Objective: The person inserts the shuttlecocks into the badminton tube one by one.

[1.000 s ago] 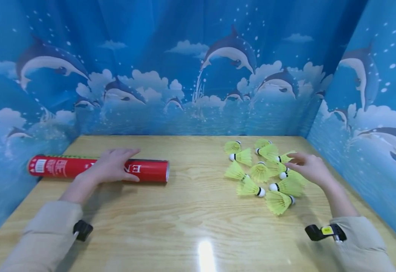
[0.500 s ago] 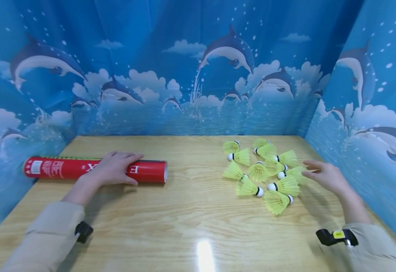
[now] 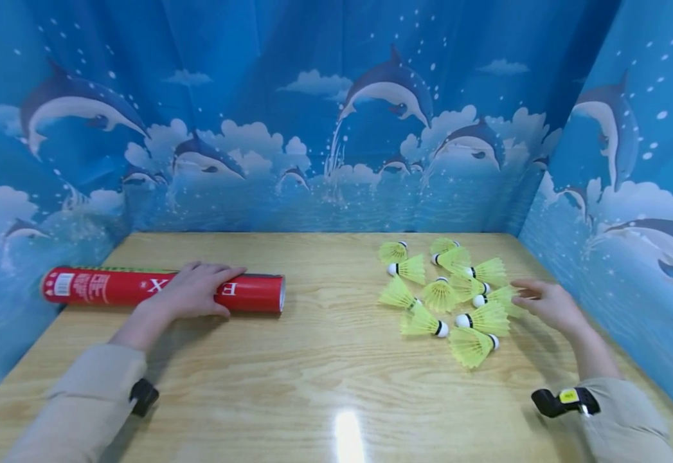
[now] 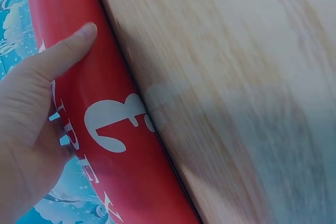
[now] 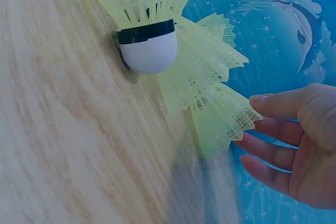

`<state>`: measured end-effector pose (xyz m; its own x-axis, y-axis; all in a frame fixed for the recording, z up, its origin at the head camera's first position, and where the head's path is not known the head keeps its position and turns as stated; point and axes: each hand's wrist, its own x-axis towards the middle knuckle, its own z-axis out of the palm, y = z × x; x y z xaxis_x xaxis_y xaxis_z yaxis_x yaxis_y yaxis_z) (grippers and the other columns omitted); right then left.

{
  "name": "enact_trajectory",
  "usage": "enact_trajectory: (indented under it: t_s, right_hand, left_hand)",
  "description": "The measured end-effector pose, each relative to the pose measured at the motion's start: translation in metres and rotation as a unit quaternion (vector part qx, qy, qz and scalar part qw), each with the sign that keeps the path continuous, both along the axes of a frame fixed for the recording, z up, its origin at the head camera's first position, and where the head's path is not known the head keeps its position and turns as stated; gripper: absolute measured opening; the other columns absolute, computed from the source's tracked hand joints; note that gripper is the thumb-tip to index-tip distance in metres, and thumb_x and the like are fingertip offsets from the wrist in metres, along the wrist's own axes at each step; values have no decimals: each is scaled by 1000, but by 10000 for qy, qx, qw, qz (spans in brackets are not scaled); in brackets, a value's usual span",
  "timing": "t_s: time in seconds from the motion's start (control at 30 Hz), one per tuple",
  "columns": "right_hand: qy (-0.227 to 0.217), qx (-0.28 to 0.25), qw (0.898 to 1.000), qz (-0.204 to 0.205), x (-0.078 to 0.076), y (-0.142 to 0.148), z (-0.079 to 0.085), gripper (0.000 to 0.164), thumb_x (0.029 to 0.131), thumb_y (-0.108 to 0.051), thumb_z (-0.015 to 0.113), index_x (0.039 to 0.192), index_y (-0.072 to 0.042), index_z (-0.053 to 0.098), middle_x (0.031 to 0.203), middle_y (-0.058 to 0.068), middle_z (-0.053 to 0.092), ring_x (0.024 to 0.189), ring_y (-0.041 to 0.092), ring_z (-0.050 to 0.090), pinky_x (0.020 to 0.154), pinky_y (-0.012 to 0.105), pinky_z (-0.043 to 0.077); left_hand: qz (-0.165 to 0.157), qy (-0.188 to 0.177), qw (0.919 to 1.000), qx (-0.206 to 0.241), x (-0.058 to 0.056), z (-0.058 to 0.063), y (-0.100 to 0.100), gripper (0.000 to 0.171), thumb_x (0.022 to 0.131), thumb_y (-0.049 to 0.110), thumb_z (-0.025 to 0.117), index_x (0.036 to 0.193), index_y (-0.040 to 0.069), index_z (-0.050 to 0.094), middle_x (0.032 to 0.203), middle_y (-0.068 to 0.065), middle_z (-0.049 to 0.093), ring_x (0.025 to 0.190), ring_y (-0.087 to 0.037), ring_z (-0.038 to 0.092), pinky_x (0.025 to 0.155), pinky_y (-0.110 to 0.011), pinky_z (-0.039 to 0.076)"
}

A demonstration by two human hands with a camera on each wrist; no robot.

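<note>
My left hand (image 3: pixel 197 292) grips a red shuttlecock tube (image 3: pixel 255 292) lying sideways at the left of the wooden table. Its thumb (image 4: pixel 73 51) lies along the red side in the left wrist view, while the other fingers go behind the tube. On the right, my right hand (image 3: pixel 550 307) is at the outer edge of a group of yellow shuttlecocks (image 3: pixel 440 294). The thumb tip meets the skirt rim of the outermost shuttlecock (image 5: pixel 223 116), and the fingers reach behind that rim, spread and mostly straight.
Several yellow shuttlecocks with white heads lie close together, some overlapping, among them one near the front (image 3: pixel 472 347). A blue dolphin-print curtain (image 3: pixel 324 128) borders the table (image 3: pixel 313 386) at the back and right side.
My right hand has drawn back rightward from above the shuttlecocks, then come in slightly to the outermost skirt. The left hand stays on the tube, and the shuttlecocks keep their places.
</note>
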<state>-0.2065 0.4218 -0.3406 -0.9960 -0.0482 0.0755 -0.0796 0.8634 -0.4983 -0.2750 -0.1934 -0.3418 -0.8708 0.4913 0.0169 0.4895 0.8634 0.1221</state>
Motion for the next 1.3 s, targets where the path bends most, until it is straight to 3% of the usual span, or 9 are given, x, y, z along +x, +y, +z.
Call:
enact_trajectory:
  t_s: [0.2, 0.43, 0.53, 0.7, 0.83, 1.0, 1.17, 1.3]
  right_hand:
    - [-60, -363, 9991, -232, -1, -3, -1, 46, 95, -16, 54, 130, 11, 44, 115, 35, 52, 101, 45, 54, 70, 42, 53]
    - [285, -398, 9988, -19, -3, -6, -4, 38, 92, -8, 57, 123, 13, 50, 108, 35, 56, 91, 41, 59, 59, 30, 53]
    - [310, -381, 9988, -62, -2, -6, -4, 37, 92, -7, 55, 122, 13, 51, 109, 34, 56, 90, 40, 60, 59, 31, 53]
    - [124, -453, 9976, -501, 2, -5, 0, 41, 95, -13, 52, 128, 10, 48, 114, 32, 56, 89, 33, 62, 66, 38, 54]
    - [212, -502, 9960, -708, 5, -3, 7, 43, 97, -18, 50, 131, 8, 46, 115, 31, 55, 83, 19, 63, 68, 38, 54]
    - [462, -597, 9930, -905, 9, -1, 14, 44, 97, -21, 48, 131, 6, 46, 113, 29, 55, 72, -7, 53, 64, 28, 53]
    - [648, -807, 9889, -1065, 11, -5, 19, 46, 97, -23, 49, 132, 6, 46, 116, 30, 54, 71, -15, 47, 61, 19, 51]
    - [682, -866, 9872, -1150, 12, -8, 23, 48, 96, -26, 50, 133, 4, 46, 107, 12, 60, 71, -15, 48, 61, 18, 51]
  left_hand:
    - [43, -38, 10000, 27, 0, -1, 0, 94, 62, 31, 86, 142, 17, 38, 132, -17, 47, 120, -38, 39, 98, -63, 23]
    - [57, -41, 10000, 18, -1, -2, -1, 91, 64, 31, 85, 141, 18, 39, 132, -16, 48, 120, -37, 40, 98, -62, 23]
    - [29, -2, 10000, 1, 0, -2, -1, 92, 62, 32, 86, 141, 18, 40, 131, -15, 49, 119, -36, 41, 98, -62, 24]
    - [24, -5, 10000, -33, 0, -1, -1, 93, 62, 32, 86, 141, 19, 40, 130, -15, 49, 119, -35, 41, 98, -62, 25]
    - [47, -18, 10000, -28, 1, 1, -1, 92, 62, 32, 86, 141, 19, 40, 130, -15, 49, 119, -36, 41, 97, -62, 27]
    - [81, 36, 10000, 45, 3, 5, -1, 93, 62, 32, 86, 141, 18, 39, 131, -15, 48, 118, -36, 40, 96, -61, 29]
    - [121, 176, 9998, 64, 4, 8, -1, 92, 63, 32, 85, 142, 19, 38, 131, -15, 47, 118, -35, 41, 94, -60, 32]
    - [46, 385, 9992, 68, 6, 12, 0, 94, 62, 32, 86, 142, 18, 38, 131, -16, 48, 117, -36, 42, 93, -61, 33]
